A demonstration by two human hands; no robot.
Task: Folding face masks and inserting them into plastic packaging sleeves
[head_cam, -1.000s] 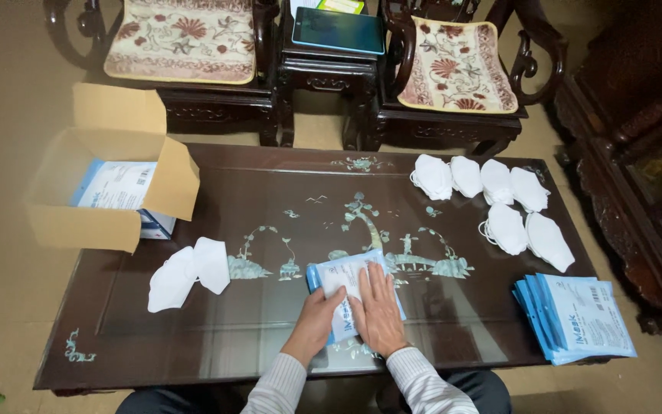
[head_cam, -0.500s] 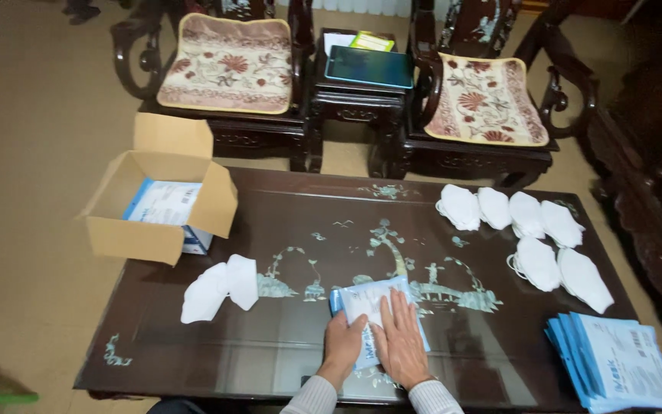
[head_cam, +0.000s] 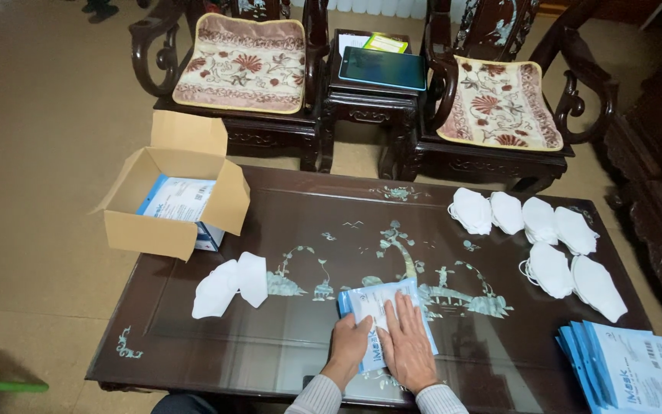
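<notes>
Step in hand, by judgement: flattening a blue-and-white mask pouch (head_cam: 383, 322) at the bench (head_cam: 300, 222) front edge. Left hand (head_cam: 349, 347) and right hand (head_cam: 406, 346) lie spread, palms pressing it. Next move calls for a firm edge grip.

Seen from above, a left hand (head_cam: 349, 347) and right hand (head_cam: 406, 345) press flat on a blue-and-white mask packet (head_cam: 383, 322) on a dark inlaid table (head_cam: 323, 230). White masks (head_cam: 534, 234) lie right, an open cardboard box (head_cam: 170, 195) left.
</notes>
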